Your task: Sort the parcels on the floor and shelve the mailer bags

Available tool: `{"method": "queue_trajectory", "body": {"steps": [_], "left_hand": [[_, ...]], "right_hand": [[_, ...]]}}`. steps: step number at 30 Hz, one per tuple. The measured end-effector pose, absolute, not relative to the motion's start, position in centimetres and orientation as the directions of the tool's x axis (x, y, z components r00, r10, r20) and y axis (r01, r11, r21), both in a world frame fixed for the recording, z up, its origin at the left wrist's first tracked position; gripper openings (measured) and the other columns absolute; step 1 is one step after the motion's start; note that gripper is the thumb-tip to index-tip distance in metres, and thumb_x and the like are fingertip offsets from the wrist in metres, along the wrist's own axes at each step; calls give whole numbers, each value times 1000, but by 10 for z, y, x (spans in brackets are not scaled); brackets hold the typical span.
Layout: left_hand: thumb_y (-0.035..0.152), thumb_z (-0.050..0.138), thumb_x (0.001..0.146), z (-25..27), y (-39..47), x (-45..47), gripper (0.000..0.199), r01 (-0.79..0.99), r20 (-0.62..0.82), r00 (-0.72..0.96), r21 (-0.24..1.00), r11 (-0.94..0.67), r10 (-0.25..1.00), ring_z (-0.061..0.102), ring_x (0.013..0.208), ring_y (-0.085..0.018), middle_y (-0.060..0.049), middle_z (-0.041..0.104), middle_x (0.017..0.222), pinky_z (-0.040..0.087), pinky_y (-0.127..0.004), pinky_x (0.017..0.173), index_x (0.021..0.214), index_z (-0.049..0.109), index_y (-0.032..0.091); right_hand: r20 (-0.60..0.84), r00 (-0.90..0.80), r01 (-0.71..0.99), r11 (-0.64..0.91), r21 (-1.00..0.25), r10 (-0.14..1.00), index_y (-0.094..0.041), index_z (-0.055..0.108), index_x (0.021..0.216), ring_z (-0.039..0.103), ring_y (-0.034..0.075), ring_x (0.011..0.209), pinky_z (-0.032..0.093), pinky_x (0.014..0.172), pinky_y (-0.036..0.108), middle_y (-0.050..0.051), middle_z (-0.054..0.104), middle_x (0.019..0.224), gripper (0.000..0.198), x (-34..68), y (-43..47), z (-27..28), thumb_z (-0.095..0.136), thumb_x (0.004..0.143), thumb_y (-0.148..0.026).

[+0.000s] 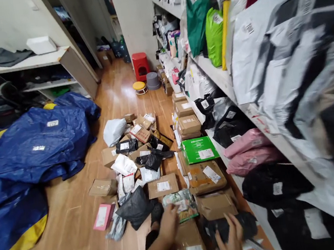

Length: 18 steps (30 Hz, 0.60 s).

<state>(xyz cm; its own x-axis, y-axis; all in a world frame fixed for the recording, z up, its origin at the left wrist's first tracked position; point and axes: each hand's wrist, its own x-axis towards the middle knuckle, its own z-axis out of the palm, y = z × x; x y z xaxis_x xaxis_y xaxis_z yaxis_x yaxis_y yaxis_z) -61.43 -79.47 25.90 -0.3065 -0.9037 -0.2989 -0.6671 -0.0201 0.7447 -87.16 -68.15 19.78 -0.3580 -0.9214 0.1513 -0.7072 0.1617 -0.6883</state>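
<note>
- No text is sharp enough for you to read anywhere in this view.
- White shipping labels show on the green box (200, 149), the brown cartons (206, 177) and the blue sacks (34, 142), but their print is only a blur.
- The grey mailer bags on the shelf (249, 28) to your right carry dark barcode-like marks, too smeared for you to make out.

Ahead of left hand (168, 225) the floor's packed w/ boxes (162, 186) & bags (136, 207), no gap to slip thru. Right of right hand (231, 239) shelves (219, 78) stuffed w/ parcels (273, 184) wall that side. Left of left hand, bare wood floor (71, 219) runs open up to blue tarp (31, 147).
</note>
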Motion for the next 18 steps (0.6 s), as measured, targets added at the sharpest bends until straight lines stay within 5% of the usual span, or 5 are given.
{"method": "queue_trajectory", "body": {"steps": [3,7,10,12,18], "left_hand": [[20,47,81,150,-816,-501,25,-881,-513,-119,450,-148,-850,71,85,-32,-14,73,85,51,-43,78,76,72,20],[28,44,87,15,-870,-394,35,-973,-595,-18,197,-124,-804,71,88,-35,-10,72,75,49,-44,81,63,68,25],[20,53,79,-67,-943,-359,25,-981,-582,-29,172,-88,-813,66,105,-32,-12,71,102,48,-42,91,94,73,22],[19,57,78,-115,-1003,-354,45,-979,-558,-48,193,-73,-829,62,113,-29,-15,64,122,47,-40,98,123,63,18],[24,51,90,-224,-1205,-404,40,-912,-113,-338,285,295,-934,56,115,-32,-20,59,122,49,-45,99,127,60,11]], "right_hand": [[145,-279,-823,158,-546,-949,-24,30,152,43,47,131,39,104,68,20,36,144,69,-863,-789,111,53,87,-33],[79,-205,-915,162,-370,-976,-18,42,146,36,43,135,36,109,61,19,35,152,63,-871,-928,-11,53,85,-31],[15,-41,-961,35,-273,-999,-14,48,144,35,40,136,33,112,57,19,42,151,61,-870,-1002,-91,53,86,-34],[-37,143,-962,-130,-241,-989,-15,51,143,39,38,133,32,113,56,16,48,149,60,-867,-1033,-135,55,87,-36],[-39,369,-914,-355,-195,-929,-22,66,129,44,37,131,33,111,57,8,56,146,46,-876,-1053,-206,60,84,-30]]}}
